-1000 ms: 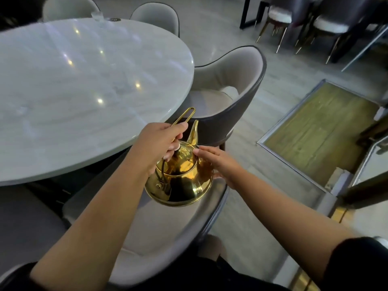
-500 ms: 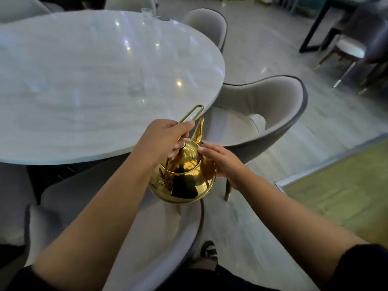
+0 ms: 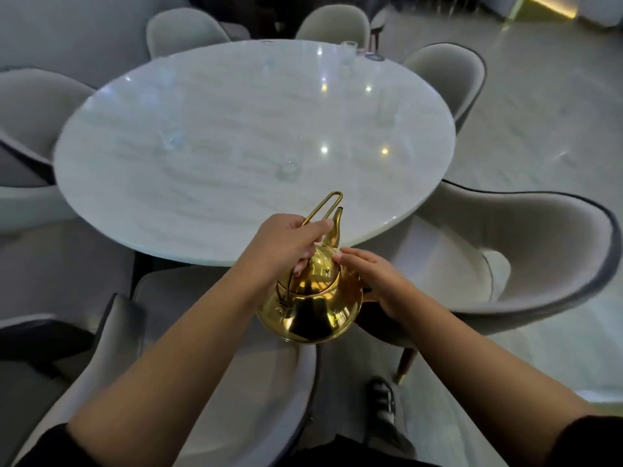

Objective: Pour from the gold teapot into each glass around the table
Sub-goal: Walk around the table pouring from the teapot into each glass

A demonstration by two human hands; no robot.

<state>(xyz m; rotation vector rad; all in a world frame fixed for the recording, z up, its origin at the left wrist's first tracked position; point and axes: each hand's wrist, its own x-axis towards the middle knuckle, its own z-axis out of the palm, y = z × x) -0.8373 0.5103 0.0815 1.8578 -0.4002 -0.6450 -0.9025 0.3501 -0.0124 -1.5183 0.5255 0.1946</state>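
teapot (image 3: 313, 311): held upright in the air over a chair (image 3: 236, 372), just short of the table (image 3: 202, 210), spout (image 3: 335, 227) towards it
left hand (image 3: 286, 244): curled round the wire handle (image 3: 325, 205), the weight carried there
right hand (image 3: 374, 281): fingers straight, laid against lid and side, nothing gripped
glass (image 3: 288, 168): nearest one, faint and blurred, just beyond the spout
step: teapot to be brought over that glass; lid best held down, tilt made slowly, spout low over the rim

Grey chairs all round: a near chair (image 3: 236, 382) right below, a dark-edged chair (image 3: 539, 264) on the right, a far chair (image 3: 332, 25) opposite. Black-and-white shoe (image 3: 381, 399) on the pale glossy floor (image 3: 556, 112), beside a wooden chair leg (image 3: 404, 362).
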